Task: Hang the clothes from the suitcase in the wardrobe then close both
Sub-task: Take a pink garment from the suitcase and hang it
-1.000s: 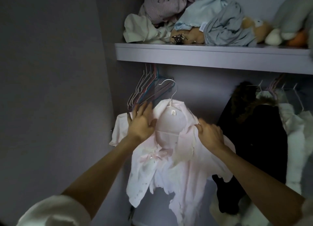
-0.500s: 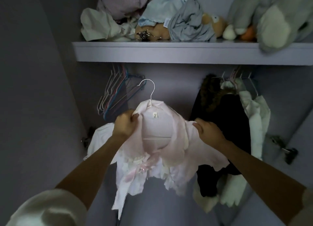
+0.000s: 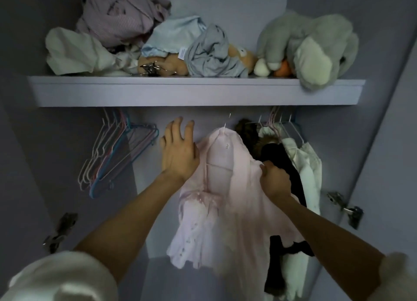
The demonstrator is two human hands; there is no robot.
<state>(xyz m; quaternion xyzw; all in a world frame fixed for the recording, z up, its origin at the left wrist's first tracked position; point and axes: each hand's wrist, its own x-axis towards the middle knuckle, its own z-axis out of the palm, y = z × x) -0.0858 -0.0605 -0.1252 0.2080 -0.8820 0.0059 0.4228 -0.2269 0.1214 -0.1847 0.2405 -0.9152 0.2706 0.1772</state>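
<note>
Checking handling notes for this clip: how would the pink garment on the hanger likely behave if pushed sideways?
The pink garment looks thin and floppy: it drapes in loose folds below the right hand gripping it. It probably weighs little, so a push would likely swing it. Its wire hanger may slide easily.
</note>
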